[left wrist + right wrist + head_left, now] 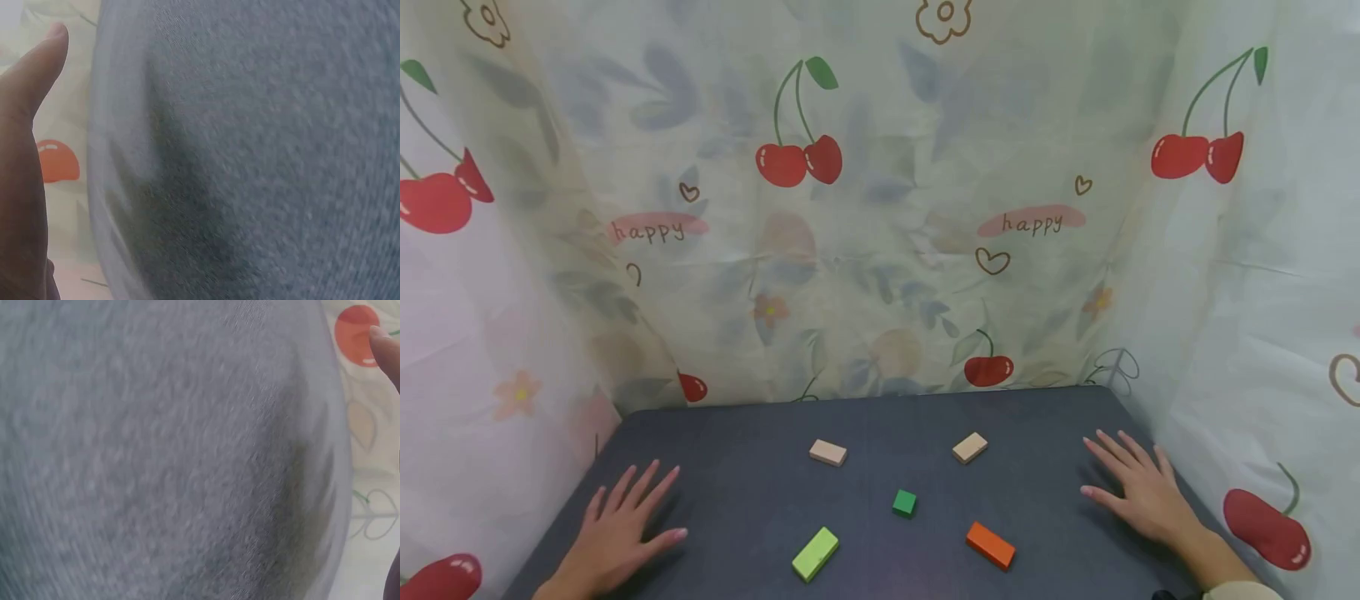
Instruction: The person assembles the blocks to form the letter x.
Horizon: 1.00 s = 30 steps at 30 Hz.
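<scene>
My left hand (613, 537) hovers over the left side of the dark table with fingers spread and nothing held. Over on the right, my right hand (1138, 492) has its fingers spread too and holds nothing. Between them lie several small blocks: a light green block (816, 554), nearest to the left hand, an orange block (990, 546), a small green cube (904, 503), and two pale wooden blocks, one at left (828, 452) and one at right (970, 447). In the left wrist view the thumb (37, 75) shows above the grey cloth, with the hand's shadow on it.
The dark grey tabletop (737, 492) ends at a curtain (880, 292) printed with cherries and the word happy. Curtain panels also hang along the left side (467, 333) and the right side (1255, 333).
</scene>
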### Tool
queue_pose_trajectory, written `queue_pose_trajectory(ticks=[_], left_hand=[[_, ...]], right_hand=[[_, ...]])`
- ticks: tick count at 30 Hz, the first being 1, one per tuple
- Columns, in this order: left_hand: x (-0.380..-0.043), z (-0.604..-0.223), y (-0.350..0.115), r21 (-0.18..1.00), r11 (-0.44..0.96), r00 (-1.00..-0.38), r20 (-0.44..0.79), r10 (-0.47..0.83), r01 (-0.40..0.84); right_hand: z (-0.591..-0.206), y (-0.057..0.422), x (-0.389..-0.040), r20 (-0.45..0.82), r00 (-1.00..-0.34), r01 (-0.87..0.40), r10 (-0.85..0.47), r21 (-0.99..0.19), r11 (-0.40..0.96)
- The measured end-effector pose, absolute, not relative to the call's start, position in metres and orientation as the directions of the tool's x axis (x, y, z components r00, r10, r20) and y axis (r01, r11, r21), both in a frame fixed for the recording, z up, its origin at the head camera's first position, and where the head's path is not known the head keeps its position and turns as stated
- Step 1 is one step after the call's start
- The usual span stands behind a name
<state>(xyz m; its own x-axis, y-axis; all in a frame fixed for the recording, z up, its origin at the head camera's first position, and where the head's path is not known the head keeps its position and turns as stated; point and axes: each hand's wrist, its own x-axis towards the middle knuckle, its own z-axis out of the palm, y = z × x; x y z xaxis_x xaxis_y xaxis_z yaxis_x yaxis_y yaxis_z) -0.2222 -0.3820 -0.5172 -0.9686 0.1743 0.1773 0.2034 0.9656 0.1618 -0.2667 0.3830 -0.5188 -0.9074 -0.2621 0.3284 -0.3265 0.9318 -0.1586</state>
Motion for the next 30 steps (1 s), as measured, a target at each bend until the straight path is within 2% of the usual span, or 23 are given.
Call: queue_pose_trajectory(ticks=[10,30], left_hand=[[-0.223,-0.506,-0.369,0.176,0.955,-0.958,0.204,0.201,0.238],[-0.222,-0.489,-0.345,0.201,0.934,-0.917,0.334,0.217,0.294]], right_hand=[[-0.511,0.368,-0.262,0.513,-0.804,-0.446,-0.3,-0.188,0.875],[-0.491,0.332,-0.247,0.661,-0.712,-0.538,-0.238,-0.295,0.789]])
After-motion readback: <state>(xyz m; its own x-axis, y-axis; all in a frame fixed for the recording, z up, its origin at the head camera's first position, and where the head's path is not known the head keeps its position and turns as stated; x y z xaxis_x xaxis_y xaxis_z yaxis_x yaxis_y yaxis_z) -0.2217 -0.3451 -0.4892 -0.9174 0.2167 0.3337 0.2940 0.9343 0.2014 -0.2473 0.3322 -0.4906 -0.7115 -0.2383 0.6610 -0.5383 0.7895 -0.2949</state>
